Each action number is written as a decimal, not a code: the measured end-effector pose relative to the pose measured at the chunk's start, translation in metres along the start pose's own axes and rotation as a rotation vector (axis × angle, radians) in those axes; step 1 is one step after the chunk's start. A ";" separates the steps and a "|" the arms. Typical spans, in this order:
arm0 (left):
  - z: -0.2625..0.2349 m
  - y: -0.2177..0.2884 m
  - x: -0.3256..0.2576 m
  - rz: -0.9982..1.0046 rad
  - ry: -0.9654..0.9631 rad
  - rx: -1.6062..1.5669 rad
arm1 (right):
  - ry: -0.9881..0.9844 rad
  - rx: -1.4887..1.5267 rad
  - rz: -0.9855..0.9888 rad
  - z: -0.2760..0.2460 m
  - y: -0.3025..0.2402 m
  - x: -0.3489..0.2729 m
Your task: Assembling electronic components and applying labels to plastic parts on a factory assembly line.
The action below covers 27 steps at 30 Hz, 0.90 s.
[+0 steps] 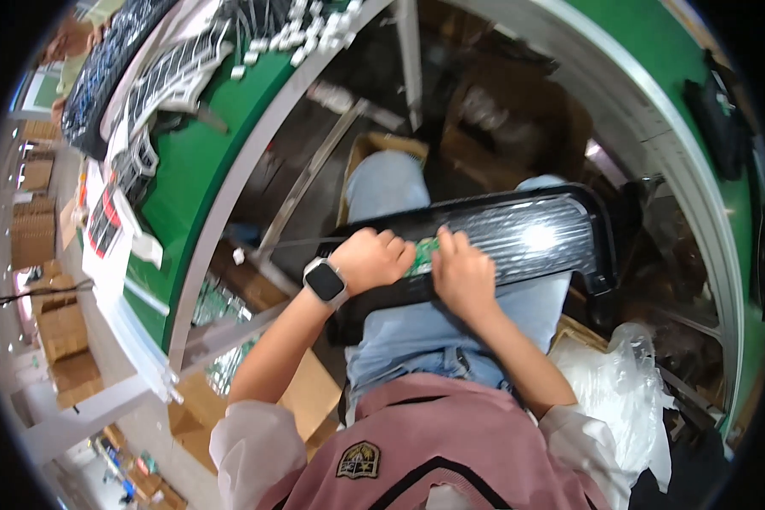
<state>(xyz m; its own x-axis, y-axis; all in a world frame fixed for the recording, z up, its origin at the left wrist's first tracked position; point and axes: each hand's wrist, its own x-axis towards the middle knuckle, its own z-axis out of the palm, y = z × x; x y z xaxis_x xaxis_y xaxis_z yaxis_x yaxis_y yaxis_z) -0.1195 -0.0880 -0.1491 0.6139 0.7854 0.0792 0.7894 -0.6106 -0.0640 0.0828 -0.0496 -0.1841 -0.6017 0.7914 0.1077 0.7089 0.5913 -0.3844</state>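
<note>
Across my lap lies a long black plastic housing [527, 234] with a shiny, film-like surface and a raised rim. A small green circuit board [422, 256] shows over it, between my two hands. My left hand [371, 259], with a watch on its wrist, is closed, and its curled fingers grip the board's left end. At the board's right end my right hand [465, 274] is closed, its fingers bent down onto the edge. A thin cable with a white connector [238, 255] hangs out to the left of my left hand; its other end is hidden.
A green-topped bench [191, 161] at the left bears white-tipped cables [306, 34] and curved grey-black parts [174, 76]. Another green bench [705, 38] curves round the right. Clear plastic bags [616, 374] lie by my right side, cardboard boxes [64, 331] at far left.
</note>
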 end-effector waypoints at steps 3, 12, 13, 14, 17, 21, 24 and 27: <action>-0.005 0.009 -0.004 -0.106 -0.083 -0.010 | -0.031 0.119 -0.094 -0.007 0.013 0.000; -0.046 0.030 -0.028 -0.273 0.064 -0.197 | -0.331 -0.239 -0.135 -0.123 0.188 0.075; -0.056 0.031 -0.032 -0.273 0.126 -0.221 | -0.424 -0.088 -0.216 -0.126 0.202 0.076; -0.065 0.034 -0.034 -0.328 0.235 -0.281 | -0.452 -0.043 -0.216 -0.131 0.204 0.075; -0.098 0.043 -0.037 -0.413 0.500 -0.301 | -0.531 0.189 -0.174 -0.163 0.208 0.026; -0.153 0.064 -0.045 -0.393 0.828 -0.249 | -0.255 0.318 -0.165 -0.229 0.208 -0.073; -0.179 0.070 -0.041 -0.270 0.937 -0.371 | -0.067 0.324 0.176 -0.283 0.219 -0.160; -0.181 0.073 -0.023 -0.164 1.002 -0.478 | 0.197 0.333 0.456 -0.329 0.228 -0.230</action>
<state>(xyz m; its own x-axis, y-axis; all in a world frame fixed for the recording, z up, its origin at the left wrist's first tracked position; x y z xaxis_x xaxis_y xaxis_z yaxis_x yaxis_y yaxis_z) -0.0754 -0.1688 0.0248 0.0566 0.5546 0.8302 0.6485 -0.6526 0.3918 0.5037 -0.0464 0.0050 -0.1614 0.9867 0.0199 0.7071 0.1297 -0.6951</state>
